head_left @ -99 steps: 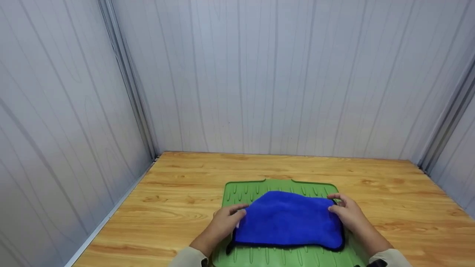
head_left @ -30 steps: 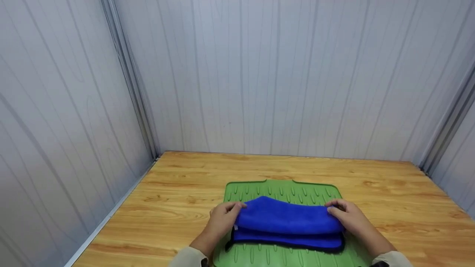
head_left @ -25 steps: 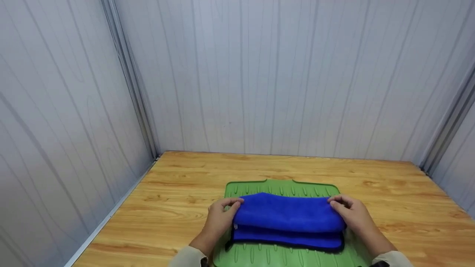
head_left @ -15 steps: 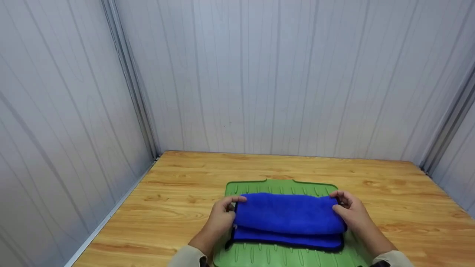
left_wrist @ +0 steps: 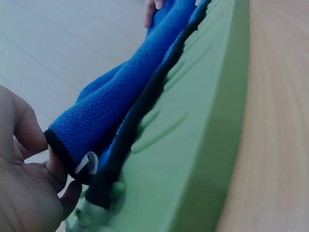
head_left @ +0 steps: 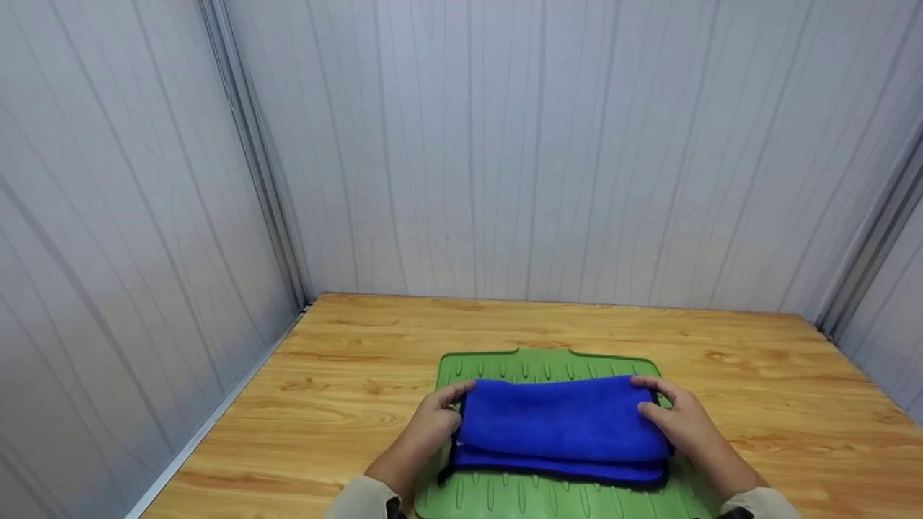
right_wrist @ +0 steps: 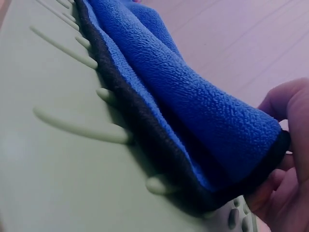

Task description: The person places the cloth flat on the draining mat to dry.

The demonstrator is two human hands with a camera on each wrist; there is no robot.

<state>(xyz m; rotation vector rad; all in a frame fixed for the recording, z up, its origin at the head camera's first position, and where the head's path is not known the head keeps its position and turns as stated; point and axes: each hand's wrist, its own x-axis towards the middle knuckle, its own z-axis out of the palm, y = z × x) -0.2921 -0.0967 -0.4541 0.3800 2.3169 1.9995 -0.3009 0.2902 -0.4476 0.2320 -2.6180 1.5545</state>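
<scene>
A blue towel [head_left: 555, 422] with black edging lies folded on a green ribbed mat [head_left: 548, 501]. Its upper layer is doubled over, and a lower strip with the black hem shows along the near side. My left hand [head_left: 430, 425] holds the fold's left end, fingers at the black side edge beside a small white label [left_wrist: 88, 163]. At the opposite end my right hand [head_left: 681, 418] grips the fold, with its thumb on top of the cloth and other fingers behind the edge. The right wrist view shows the towel's layers [right_wrist: 207, 106] slightly apart near that hand.
The mat rests on a wood-grain table [head_left: 346, 375], with its notched far edge beyond the towel. Pale panel walls [head_left: 505, 158] stand behind the table and at both sides.
The towel's far part has been folded toward the near side, making a shorter doubled strip. Lately both hands have shifted slightly at its ends, and the fold's top edge has become straighter.
</scene>
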